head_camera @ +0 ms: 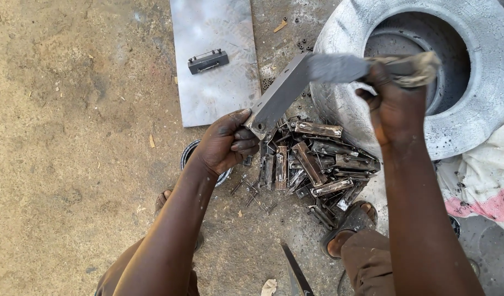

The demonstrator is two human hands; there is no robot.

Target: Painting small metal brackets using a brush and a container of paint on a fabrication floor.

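My left hand (225, 143) grips the lower corner of a long grey metal angle bar (279, 93), which slants up to the right. My right hand (393, 101) holds a dirty rag (411, 68) pressed over the bar's upper end. Below the bar lies a pile of several small dark metal latch pieces (315, 164) on the ground. Both forearms reach in from the bottom of the view.
A flat grey metal sheet (216, 82) lies on the sandy ground with one small black latch (208, 60) on it. A big round grey rim or drum (471, 104) stands at the right. A white and red sack (485, 186), my sandalled foot (350, 222) and a round tin (187, 159) are near.
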